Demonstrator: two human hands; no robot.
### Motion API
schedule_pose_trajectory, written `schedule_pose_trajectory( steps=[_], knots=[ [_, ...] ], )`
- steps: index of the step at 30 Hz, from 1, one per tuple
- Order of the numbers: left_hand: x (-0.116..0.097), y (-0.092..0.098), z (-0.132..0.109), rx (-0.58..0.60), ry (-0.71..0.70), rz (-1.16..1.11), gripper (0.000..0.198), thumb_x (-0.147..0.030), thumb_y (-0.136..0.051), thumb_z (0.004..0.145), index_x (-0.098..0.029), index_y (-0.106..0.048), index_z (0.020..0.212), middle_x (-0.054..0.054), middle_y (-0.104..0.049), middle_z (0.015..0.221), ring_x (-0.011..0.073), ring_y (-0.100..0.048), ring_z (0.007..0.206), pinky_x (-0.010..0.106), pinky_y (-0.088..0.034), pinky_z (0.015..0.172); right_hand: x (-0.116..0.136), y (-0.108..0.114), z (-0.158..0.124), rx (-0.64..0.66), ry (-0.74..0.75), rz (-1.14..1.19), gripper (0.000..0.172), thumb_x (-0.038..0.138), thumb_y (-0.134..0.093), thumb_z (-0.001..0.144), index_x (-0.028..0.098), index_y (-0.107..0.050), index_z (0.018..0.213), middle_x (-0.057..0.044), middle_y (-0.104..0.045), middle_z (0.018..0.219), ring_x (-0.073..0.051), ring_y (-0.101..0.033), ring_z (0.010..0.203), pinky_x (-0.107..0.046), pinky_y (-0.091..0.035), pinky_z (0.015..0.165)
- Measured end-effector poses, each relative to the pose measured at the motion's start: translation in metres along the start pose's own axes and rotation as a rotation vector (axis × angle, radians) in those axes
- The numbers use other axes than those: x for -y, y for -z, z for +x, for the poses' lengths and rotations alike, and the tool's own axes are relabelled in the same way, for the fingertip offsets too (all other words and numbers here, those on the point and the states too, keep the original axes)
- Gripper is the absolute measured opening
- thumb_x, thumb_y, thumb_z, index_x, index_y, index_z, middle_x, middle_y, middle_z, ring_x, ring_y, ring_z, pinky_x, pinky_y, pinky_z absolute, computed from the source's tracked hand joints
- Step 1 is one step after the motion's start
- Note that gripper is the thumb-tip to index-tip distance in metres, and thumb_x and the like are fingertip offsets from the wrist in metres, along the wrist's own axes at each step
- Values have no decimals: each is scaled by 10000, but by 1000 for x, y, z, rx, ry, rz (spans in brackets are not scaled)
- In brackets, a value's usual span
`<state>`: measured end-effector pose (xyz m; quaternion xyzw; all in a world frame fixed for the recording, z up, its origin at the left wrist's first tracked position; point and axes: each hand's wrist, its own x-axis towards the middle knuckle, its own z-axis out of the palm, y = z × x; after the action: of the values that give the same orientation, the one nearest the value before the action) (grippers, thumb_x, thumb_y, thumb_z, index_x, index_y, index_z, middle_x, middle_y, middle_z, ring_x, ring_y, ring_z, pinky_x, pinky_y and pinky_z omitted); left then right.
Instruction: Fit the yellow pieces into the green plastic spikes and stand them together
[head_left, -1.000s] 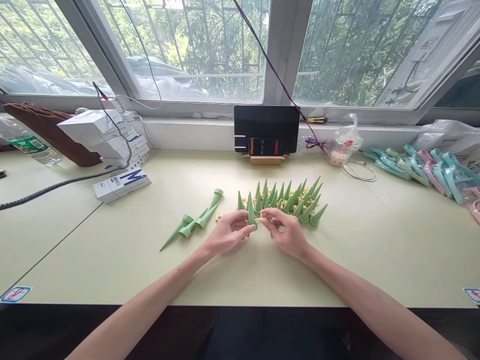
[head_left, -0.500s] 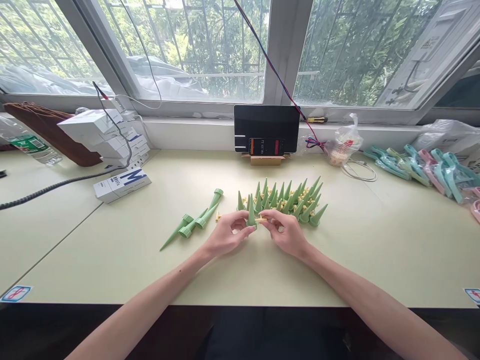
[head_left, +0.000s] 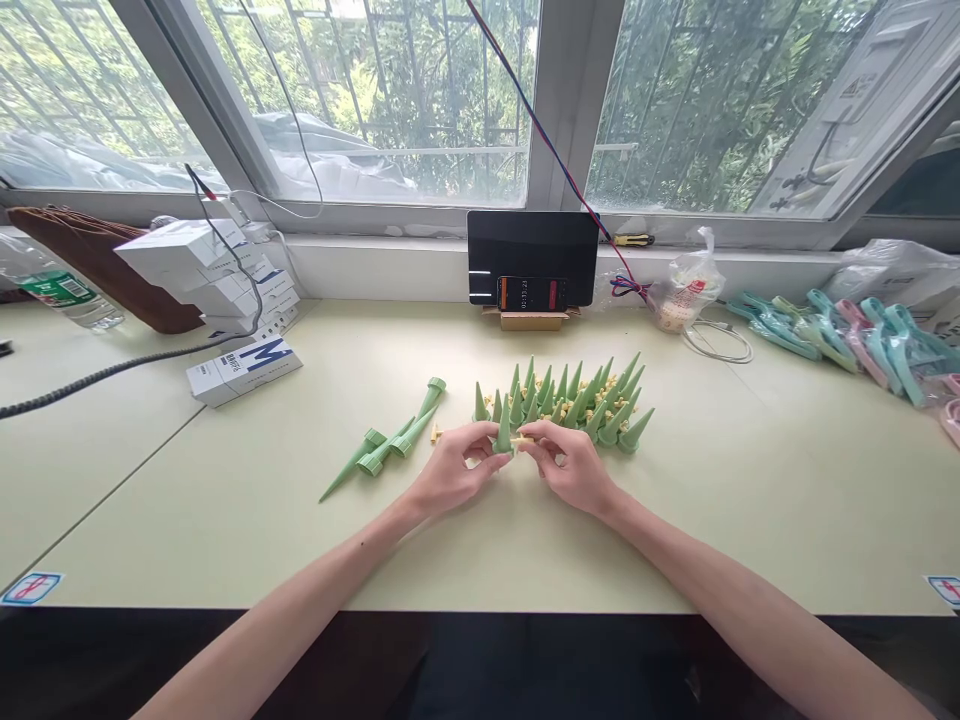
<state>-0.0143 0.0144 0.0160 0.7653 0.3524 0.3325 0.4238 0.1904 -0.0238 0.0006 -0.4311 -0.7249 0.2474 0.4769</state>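
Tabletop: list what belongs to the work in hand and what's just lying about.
Apparently in the work: green spike in left hand; yellow piece in right hand; clustered spikes; loose spikes; loose yellow piece.

Apparently lying about: boxes; bottle; bagged cup; teal pieces.

Between the arms [head_left: 322, 570] I have open room to the table's [head_left: 525, 555] front edge; cones [head_left: 576, 410] block the right hand [head_left: 566, 465] toward the back edge, spikes [head_left: 414, 430] lie left of the left hand [head_left: 456, 468].
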Motion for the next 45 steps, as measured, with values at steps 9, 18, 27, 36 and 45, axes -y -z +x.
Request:
schedule_pose_trajectory(
  steps=[9,18,27,36,45],
  knots=[
    [2,-1,0,-13,-22,22,214,-319,-686,849,-173,-616,988,13,-604,774,166,-639,687,302,-564,676,1,1,1,36,-4,56,162,256,-508,986,194,-657,1003,-28,-666,769,-123,-558,541,-234,-423,480],
    [6,0,0,-19,-118,159,161,-269,-665,867,-168,-617,984,16,-615,798,145,-612,692,275,-538,668,-1,1,1,87,-47,80,182,195,-458,984,185,-634,938,-9,-615,737,-105,-509,503,-227,-410,485],
    [7,0,0,-15,-243,264,94,-217,-647,891,-171,-599,958,-8,-583,752,127,-558,662,254,-485,648,0,2,1,116,-61,58,217,233,-443,1011,182,-607,878,22,-535,623,-114,-471,505,-242,-403,529],
    [3,0,1,-3,-276,265,29,-182,-628,908,-177,-600,914,21,-603,873,111,-545,676,243,-467,651,-3,1,1,122,-31,27,258,246,-418,1018,180,-575,824,21,-519,629,-120,-453,546,-242,-384,556],
    [4,-1,1,-26,-254,257,79,-208,-632,900,-172,-597,961,10,-572,810,125,-562,676,258,-501,645,0,2,1,122,-56,39,282,279,-421,1030,186,-559,802,23,-520,618,-119,-445,538,-246,-372,545]
  ],
)
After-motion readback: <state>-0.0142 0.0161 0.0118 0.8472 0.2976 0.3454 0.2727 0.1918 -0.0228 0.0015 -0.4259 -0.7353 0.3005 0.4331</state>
